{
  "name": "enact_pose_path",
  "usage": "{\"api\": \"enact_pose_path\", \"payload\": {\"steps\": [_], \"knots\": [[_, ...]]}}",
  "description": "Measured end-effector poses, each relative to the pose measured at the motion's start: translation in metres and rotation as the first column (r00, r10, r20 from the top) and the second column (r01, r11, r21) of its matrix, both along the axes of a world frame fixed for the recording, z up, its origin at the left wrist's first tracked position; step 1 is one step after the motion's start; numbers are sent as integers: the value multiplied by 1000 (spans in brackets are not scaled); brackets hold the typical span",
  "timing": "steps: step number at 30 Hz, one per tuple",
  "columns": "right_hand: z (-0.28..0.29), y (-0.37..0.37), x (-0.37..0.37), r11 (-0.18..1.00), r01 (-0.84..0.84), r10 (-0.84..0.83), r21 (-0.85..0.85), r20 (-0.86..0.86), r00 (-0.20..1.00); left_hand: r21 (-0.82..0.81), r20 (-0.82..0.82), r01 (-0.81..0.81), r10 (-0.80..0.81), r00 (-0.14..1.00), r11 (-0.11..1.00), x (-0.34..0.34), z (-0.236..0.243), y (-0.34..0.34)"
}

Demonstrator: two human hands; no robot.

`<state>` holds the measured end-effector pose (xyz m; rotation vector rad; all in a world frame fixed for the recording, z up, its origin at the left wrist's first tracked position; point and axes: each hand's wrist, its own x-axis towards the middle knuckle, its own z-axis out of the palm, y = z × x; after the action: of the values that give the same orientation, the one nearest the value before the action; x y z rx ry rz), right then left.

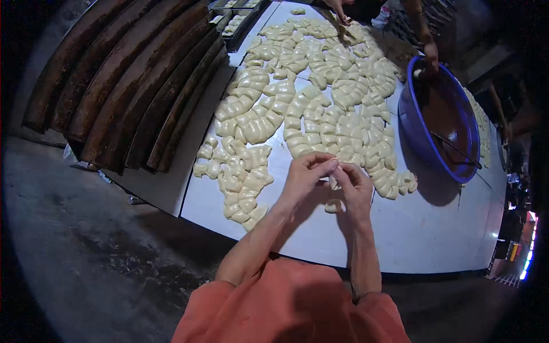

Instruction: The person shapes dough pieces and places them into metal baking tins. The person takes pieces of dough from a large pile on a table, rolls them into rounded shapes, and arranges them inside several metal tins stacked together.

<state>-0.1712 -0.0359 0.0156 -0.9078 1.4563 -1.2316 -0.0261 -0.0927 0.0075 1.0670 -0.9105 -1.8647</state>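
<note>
My left hand (pixel 306 176) and my right hand (pixel 357 188) meet above the near part of the white table (pixel 309 248). Pinched between their fingertips is a small piece of pale dough (pixel 334 183), partly hidden by the fingers. Just below it, a single dough piece (pixel 333 206) rests on the table. Beyond my hands spreads a wide layer of dough pieces (pixel 343 128), many pressed side by side in rows. A smaller cluster of dough pieces (pixel 240 186) lies to the left of my left hand.
On the right stands a purple basin (pixel 407 123) of brown filling (pixel 440 108) with a dark utensil (pixel 454 150). Another person's hand (pixel 430 54) reaches into it; a second hand (pixel 338 8) is at the far edge. Dark, long trays (pixel 123 74) are stacked left.
</note>
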Motion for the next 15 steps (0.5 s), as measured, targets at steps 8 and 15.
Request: {"api": "enact_pose_path", "payload": {"steps": [8, 15], "knots": [[-1, 10, -4, 948, -123, 45, -295, -258, 965, 44, -64, 132, -129, 990, 990, 6, 18, 9], [-20, 10, 8, 906, 39, -175, -421, -290, 941, 38, -142, 164, -157, 977, 986, 1, 0, 18]]}}
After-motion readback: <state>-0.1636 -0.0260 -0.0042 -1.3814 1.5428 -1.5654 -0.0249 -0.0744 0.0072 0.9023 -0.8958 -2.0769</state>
